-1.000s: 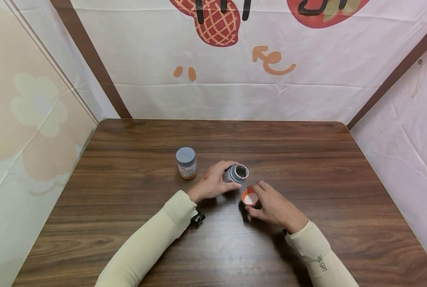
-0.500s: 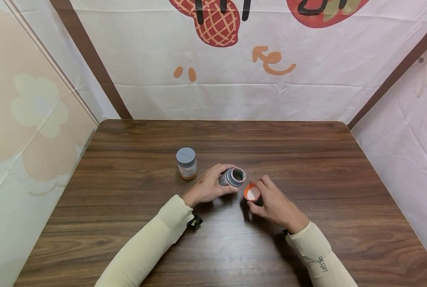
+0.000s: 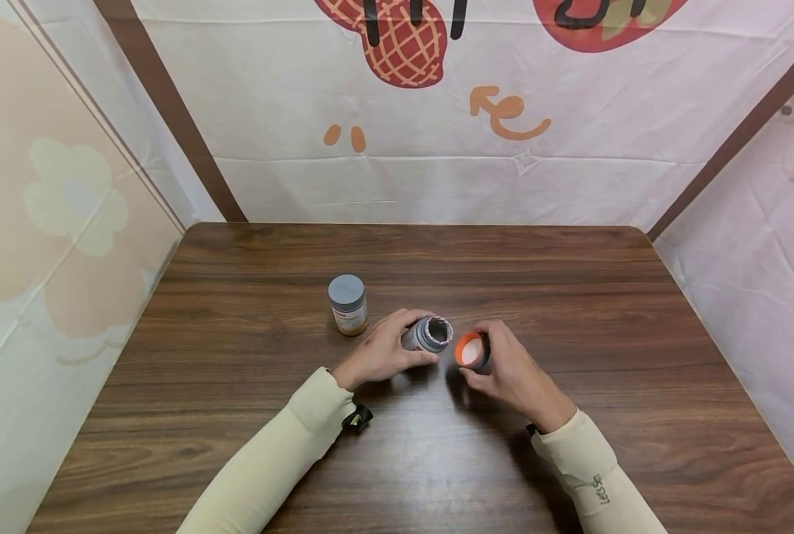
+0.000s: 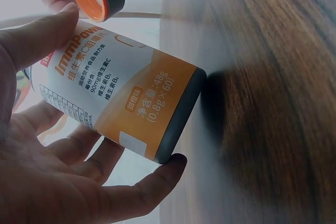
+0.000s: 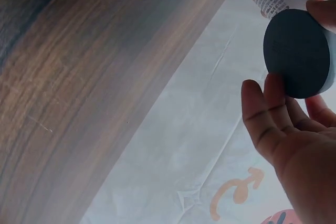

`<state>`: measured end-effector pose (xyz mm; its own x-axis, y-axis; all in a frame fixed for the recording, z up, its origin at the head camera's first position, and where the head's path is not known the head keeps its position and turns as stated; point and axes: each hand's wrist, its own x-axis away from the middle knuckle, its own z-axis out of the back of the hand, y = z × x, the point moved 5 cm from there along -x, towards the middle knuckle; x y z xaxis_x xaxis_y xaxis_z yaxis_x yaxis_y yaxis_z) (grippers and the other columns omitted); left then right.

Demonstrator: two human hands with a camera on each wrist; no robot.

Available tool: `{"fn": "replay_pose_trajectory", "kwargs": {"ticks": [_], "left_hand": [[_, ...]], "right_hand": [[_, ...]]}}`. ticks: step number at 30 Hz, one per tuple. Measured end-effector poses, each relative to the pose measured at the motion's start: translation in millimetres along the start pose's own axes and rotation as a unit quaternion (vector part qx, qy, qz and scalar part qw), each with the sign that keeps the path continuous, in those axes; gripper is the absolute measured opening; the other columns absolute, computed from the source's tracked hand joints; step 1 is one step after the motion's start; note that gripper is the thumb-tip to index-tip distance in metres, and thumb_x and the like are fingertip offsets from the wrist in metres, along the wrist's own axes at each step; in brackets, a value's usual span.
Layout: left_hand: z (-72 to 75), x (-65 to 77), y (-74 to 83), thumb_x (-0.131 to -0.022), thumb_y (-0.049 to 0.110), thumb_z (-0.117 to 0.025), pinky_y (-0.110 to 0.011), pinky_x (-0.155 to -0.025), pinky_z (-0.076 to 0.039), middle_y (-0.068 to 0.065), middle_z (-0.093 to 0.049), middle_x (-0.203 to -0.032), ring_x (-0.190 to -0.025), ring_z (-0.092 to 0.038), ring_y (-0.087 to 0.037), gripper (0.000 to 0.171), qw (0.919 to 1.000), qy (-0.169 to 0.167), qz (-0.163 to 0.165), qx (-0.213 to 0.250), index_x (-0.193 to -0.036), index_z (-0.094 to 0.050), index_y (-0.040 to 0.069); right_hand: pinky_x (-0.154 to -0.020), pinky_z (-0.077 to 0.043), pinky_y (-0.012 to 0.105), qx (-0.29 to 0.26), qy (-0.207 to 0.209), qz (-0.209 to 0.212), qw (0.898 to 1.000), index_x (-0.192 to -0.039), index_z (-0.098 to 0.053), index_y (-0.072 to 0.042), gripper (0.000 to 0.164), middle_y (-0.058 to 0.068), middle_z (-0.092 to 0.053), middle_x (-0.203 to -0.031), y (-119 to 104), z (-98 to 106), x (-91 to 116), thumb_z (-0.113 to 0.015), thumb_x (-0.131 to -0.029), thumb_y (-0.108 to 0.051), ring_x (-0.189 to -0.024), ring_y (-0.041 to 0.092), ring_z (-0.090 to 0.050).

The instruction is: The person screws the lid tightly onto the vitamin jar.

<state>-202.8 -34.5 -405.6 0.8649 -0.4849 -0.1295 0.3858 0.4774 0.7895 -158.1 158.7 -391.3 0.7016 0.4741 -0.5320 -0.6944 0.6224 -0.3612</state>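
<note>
My left hand (image 3: 384, 350) grips an uncapped vitamin C tablet bottle (image 3: 418, 337), tilted with its ragged-rimmed mouth up and to the right. In the left wrist view, the bottle's white-and-orange label (image 4: 131, 90) faces the camera, and a fingertip touches its dark base. My right hand (image 3: 513, 377) holds the bottle's lid (image 3: 470, 350) between thumb and fingers, just right of the mouth and apart from it. The lid's orange inside and white liner are turned to the left; its flat dark grey top (image 5: 298, 53) shows in the right wrist view.
A second bottle (image 3: 348, 305), with its grey lid on and an orange band at the base, stands upright left of my left hand. Everything is over a brown wood-grain table (image 3: 571, 282). Behind the table's far edge hangs a printed white cloth (image 3: 437, 185).
My left hand has drawn the bottle slightly left and toward me. My right hand has moved the lid a little away from me and turned its orange inside more to the left.
</note>
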Motion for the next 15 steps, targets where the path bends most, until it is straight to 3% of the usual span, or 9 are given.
{"fn": "replay_pose_trajectory", "kwargs": {"ticks": [6, 15], "left_hand": [[1.2, 3.2, 1.8, -0.078, 0.023, -0.088, -0.038, -0.090, -0.045, -0.006, -0.064, -0.117, -0.105, -0.058, -0.020, 0.060, 1.0000, 0.007, -0.006, -0.004, -0.131, -0.062, 0.014], [1.7, 6.0, 0.8, -0.077, 0.022, -0.089, -0.039, -0.091, -0.046, -0.005, -0.065, -0.115, -0.104, -0.058, -0.019, 0.060, 0.9999, 0.014, -0.003, -0.007, -0.131, -0.063, 0.014]], "right_hand": [[-0.072, -0.053, 0.040, 0.009, 0.021, 0.019, 1.000, -0.103, -0.049, 0.007, 0.064, 0.019, -0.061, -0.099, -0.6, 0.6, 0.5, -0.094, -0.058, 0.000, -0.087, 0.029, -0.062], [-0.076, -0.052, 0.039, 0.006, 0.007, 0.009, 1.000, -0.108, -0.052, 0.006, 0.055, 0.018, -0.061, -0.107, -1.5, 5.5, -0.2, -0.088, -0.068, -0.005, -0.094, 0.027, -0.061]]}}
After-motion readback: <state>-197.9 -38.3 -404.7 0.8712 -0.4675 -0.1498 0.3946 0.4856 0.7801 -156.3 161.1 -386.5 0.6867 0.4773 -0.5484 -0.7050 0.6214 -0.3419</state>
